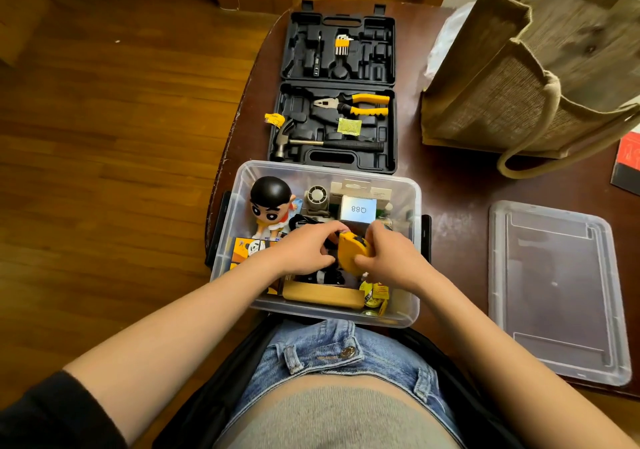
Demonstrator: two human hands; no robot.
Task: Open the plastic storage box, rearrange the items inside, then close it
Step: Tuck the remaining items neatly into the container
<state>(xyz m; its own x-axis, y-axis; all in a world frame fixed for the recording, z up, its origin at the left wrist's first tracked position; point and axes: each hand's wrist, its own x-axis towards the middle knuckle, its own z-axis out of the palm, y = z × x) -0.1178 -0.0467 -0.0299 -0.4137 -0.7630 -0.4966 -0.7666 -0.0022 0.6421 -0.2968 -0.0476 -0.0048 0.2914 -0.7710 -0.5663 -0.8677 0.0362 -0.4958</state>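
We see both hands inside the clear plastic box (414, 206): our right hand (389, 258) grips a round yellow tape measure (353, 253) standing on edge, and our left hand (304, 249) curls against its left side (whether it grips, we cannot tell). The lid (557, 293) lies flat well apart on the table (457, 199).

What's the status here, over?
Both hands, left and right, gripping yellow tape measure inside open storage box. Lid off, on table at right. Nothing obstructing.
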